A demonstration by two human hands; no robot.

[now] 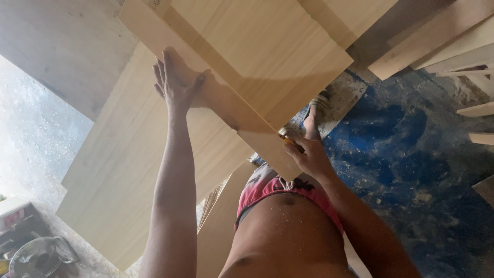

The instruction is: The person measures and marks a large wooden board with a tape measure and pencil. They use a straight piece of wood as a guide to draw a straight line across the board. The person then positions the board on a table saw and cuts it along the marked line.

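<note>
Overhead, our left hand [177,82] presses flat, fingers spread, on a smooth pale wooden panel [257,56]. Our right hand [307,154] pinches a small yellowish tool [286,138] at the panel's pointed lower corner, above the dusty blue floor [411,154].

We are seeing the upper board [267,56] lying across the larger panel [128,170], which is filling the frame's left centre. Our left hand [177,82] is resting on their overlap; our right hand [309,157] is sitting at the board's lower corner. Stacked planks [442,46] are lying upper right, a fan [36,257] lower left.
</note>
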